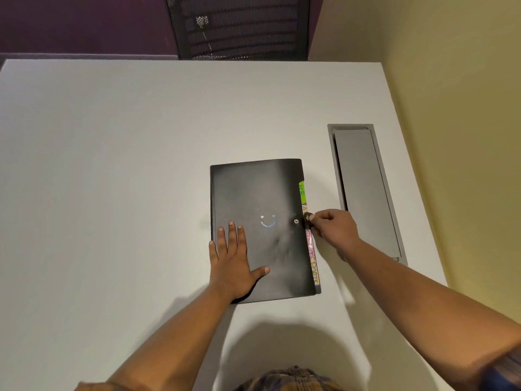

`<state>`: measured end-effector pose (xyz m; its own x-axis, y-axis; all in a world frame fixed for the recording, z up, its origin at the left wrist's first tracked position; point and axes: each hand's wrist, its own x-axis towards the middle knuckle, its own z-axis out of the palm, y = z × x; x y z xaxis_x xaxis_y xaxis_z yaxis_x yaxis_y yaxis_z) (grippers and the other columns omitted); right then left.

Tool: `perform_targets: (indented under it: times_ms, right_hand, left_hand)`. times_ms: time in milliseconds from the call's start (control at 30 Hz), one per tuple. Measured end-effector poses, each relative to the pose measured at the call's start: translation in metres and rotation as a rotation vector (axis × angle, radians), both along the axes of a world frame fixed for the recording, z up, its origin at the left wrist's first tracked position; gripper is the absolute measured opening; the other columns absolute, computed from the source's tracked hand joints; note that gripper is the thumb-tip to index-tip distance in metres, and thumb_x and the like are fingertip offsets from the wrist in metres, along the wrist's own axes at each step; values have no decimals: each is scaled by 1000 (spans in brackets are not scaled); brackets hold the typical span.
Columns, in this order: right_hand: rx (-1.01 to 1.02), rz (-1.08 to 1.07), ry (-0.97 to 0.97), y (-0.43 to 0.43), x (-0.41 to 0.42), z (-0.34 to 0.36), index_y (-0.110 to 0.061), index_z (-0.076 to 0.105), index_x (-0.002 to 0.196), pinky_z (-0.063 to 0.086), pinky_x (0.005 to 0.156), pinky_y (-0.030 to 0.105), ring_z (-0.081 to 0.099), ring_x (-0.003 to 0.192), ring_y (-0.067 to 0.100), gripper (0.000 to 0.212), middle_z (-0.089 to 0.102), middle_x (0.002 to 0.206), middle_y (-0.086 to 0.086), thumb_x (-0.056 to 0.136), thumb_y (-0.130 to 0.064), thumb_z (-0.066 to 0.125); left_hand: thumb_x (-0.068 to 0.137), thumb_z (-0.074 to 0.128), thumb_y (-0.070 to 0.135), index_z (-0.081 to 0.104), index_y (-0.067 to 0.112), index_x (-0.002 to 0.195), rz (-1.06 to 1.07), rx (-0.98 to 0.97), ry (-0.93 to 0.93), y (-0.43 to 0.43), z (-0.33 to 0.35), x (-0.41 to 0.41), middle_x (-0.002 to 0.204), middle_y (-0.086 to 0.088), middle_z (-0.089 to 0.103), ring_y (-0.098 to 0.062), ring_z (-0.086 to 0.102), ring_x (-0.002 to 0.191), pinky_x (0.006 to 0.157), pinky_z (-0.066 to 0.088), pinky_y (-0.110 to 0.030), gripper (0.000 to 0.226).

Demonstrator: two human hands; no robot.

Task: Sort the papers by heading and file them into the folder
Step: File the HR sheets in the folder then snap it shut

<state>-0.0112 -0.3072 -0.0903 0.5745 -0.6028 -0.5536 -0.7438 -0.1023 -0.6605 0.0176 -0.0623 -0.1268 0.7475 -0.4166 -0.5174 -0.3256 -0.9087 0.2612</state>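
Closed black folder [262,193] on a white table [112,165], both hands on it.

The left hand [232,259] lies flat, fingers straight, on the near-left part of the cover. The right hand [334,228] pinches the small dark clasp tab [308,217] at the folder's right edge, beside a metal stud [296,221]. Coloured index tabs [302,189] poke out along that edge. A grey hatch [366,190] sits right; a mesh chair [239,26] stands far.

Left of the folder [262,190] and beyond its far edge, wide white table [112,165] lies open. Right of the folder, only a narrow strip of table runs before the grey hatch [363,187] and the yellow wall [456,136]. 2 hands block the folder: the left hand [234,258] lies flat on its near-left cover, and the right hand [332,224] pinches the clasp tab [307,217] at its right edge.
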Motion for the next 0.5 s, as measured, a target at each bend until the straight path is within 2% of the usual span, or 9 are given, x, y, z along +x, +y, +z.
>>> perform_targets:
  times_ms: [100,233,400,500]
  right_hand:
    - [-135,61,36,4,10,-2,-7,73,82,45,67,28,64,78,20,29,72,81,4,83,-36,75]
    - [-341,195,71,11,15,-7,-12,56,72,47,67,34,60,76,24,38,66,77,5,81,-44,75]
    - [-410,328,154,14,14,-13,-18,47,64,37,58,31,58,70,27,42,60,70,4,85,-51,64]
    - [-364,331,139,15,13,-17,-17,48,64,40,58,32,59,69,26,42,60,67,3,88,-49,62]
  left_hand:
    - [84,41,76,-25,17,151,11,-10,8,0,-3,0,152,-2,-40,-29,-37,141,117,-13,-52,112]
    - [84,40,77,-27,18,151,10,-12,12,0,-5,0,154,-2,-40,-28,-39,140,117,-16,-51,112]
    - [82,40,78,-27,18,151,3,-12,6,0,-8,-1,151,-1,-43,-28,-41,138,115,-18,-51,113]
    - [82,41,78,-26,18,151,3,-5,-3,0,-9,-1,153,-2,-41,-29,-41,138,114,-20,-49,113]
